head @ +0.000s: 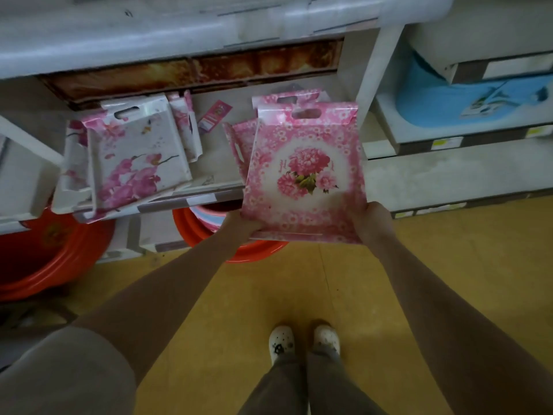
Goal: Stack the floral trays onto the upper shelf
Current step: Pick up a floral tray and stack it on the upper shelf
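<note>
- Holding a pink floral tray [303, 172] at the centre of the frame, a person looked down past it at the floor.
- Left hand [242, 224] grasped the tray's lower left corner, fingers curled under its edge.
- Right hand [374, 220] grasped the lower right corner, thumb on top and the other fingers hidden beneath.
- The tray was tilted, its near end low and its handle cut-out at the far end, and it showed a bouquet of pink blooms on a pale oval inside a border of small flowers.
- Its far end overlapped more pink trays [239, 142], which stood on the lower shelf [191, 200] just behind it.
- White orchid trays [137, 154] lay loosely piled at centre left on the same shelf, one hanging over the front edge.
- The upper shelf [179, 34], pale and blurred, ran across the top of the frame.
- Red basins [45, 265] sat under the shelf at lower left and behind the left wrist.
- A blue item [466, 100] lay on a neighbouring shelf at upper right.
- White shoes [282, 344] stood on the yellow floor [269, 295] at bottom centre.
</note>
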`<state>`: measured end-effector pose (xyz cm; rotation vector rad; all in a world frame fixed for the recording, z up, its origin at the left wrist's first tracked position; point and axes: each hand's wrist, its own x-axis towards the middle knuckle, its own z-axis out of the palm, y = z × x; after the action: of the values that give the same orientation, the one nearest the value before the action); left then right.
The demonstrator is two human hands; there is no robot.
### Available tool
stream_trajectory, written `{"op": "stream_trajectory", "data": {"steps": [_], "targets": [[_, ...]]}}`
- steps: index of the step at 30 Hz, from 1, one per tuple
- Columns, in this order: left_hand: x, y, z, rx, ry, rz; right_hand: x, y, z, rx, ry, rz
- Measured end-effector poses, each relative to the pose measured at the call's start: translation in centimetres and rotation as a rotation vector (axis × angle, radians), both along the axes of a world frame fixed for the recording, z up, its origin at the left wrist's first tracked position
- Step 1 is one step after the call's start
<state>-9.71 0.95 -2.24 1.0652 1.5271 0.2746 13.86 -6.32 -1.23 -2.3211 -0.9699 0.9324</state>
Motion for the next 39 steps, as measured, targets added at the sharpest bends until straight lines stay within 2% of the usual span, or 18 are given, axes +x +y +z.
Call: {"op": "stream_trajectory", "data": {"steps": [4, 10, 12, 15, 22, 27, 32, 39], "targets": [[-2.1, -2.1, 2.7, 0.025, -0.024, -0.171, -1.6, -2.1, 2.5, -0.004, -0.039, 0.045], [-4.8, -4.8, 7.4, 0.060, -0.094, 0.032, -3.6, -4.5, 6.5, 0.026, -0.090, 0.123], [-5.0, -6.4, 8.8, 0.064, -0.129, 0.029, -3.5, -5.7, 7.8, 0.037, -0.090, 0.129], [-4.6, -10.0, 10.3, 0.141, -0.072, 0.001, -3.2, -8.1, 9.1, 0.085, -0.040, 0.152], [-4.7, -18.9, 10.8, 0.242, 0.060, 0.152, -2.7, -15.5, 10.6, 0.219, 0.004, 0.248], [-4.5, -23.4, 12.2, 0.302, 0.164, 0.286, -3.6, -17.9, 11.2, 0.276, 0.029, 0.292], [-6.7, -26.3, 13.0, 0.417, 0.320, 0.325, -5.2, -19.1, 11.2, 0.323, 0.013, 0.339], [-9.4, -27.8, 14.5, 0.463, 0.272, 0.410, -8.1, -18.7, 13.0, 0.389, -0.043, 0.400]]}}
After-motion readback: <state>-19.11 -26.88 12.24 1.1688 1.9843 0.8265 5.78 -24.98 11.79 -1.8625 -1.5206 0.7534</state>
